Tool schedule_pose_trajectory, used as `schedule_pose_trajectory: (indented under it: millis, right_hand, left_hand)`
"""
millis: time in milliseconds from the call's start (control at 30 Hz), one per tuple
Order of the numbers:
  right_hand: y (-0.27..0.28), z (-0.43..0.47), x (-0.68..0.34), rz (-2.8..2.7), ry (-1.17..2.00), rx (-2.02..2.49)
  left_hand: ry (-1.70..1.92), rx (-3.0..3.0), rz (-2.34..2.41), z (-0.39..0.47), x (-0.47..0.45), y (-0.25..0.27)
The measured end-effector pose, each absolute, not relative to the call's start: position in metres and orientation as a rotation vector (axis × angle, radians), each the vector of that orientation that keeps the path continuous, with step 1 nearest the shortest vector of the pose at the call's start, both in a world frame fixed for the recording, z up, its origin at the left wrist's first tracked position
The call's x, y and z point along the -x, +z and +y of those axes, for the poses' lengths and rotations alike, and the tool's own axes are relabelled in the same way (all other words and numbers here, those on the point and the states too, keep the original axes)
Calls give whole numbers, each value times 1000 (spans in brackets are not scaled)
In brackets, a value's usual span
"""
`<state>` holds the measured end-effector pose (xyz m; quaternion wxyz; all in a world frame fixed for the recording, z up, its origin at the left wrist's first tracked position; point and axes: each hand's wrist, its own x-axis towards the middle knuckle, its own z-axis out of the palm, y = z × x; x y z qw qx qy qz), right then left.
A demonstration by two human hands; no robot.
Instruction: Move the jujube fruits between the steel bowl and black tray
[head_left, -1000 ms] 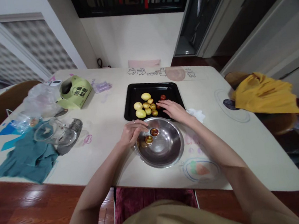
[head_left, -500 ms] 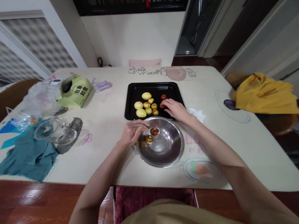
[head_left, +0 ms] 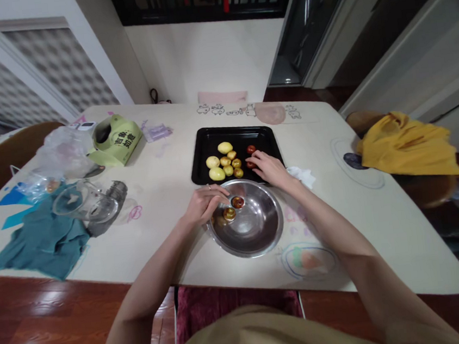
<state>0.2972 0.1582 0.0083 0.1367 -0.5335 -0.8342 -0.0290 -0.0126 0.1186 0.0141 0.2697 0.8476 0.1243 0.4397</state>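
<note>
A steel bowl (head_left: 260,229) stands at the near side of the table, holding two small round brownish-yellow and red fruits (head_left: 229,213). My left hand (head_left: 206,203) grips the bowl's upper left rim, its fingers bent over the edge. Beyond the bowl lies a black tray (head_left: 233,133). Over the tray's right part, my right hand (head_left: 269,168) has its fingertips closed around a dark red round fruit (head_left: 250,164), which they partly cover. Another dark red fruit (head_left: 250,149) sits just behind it. Several yellow fruits (head_left: 216,174) of different sizes are grouped on the tray's left half.
To the left are a glass pitcher (head_left: 87,202) lying on its side, a teal cloth (head_left: 40,241), a green box (head_left: 117,140) and clear plastic bags (head_left: 63,151). A crumpled white tissue (head_left: 301,176) lies right of the tray. A yellow cloth (head_left: 407,145) hangs over a chair at right.
My right hand's fingers have shifted very slightly around the dark red fruit. My left hand and the bowl stay where they were.
</note>
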Motion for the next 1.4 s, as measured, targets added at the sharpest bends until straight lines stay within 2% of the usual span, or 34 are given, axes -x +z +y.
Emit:
schedule_pose_trajectory:
  millis: [167, 333, 500, 633, 1100, 1400]
  right_hand:
    - [18, 157, -298, -2369, -13, 1542]
    - [56, 128, -287, -2353, 56, 1333]
    - [83, 74, -266, -2502, 336, 1071]
    - [83, 55, -257, -2662, 445, 1089]
    - [69, 62, -245, -2830, 472, 1267]
    - [76, 60, -255, -2705, 365, 1104]
  left_hand:
    - [1185, -2342, 321, 119, 13, 16]
    - [1152, -2342, 353, 119, 13, 16]
    - [1130, -2291, 388, 118, 12, 15]
    - [1124, -2274, 371, 118, 12, 14]
    - [1144, -2282, 334, 120, 13, 12]
    - [1114, -2265, 364, 119, 12, 13]
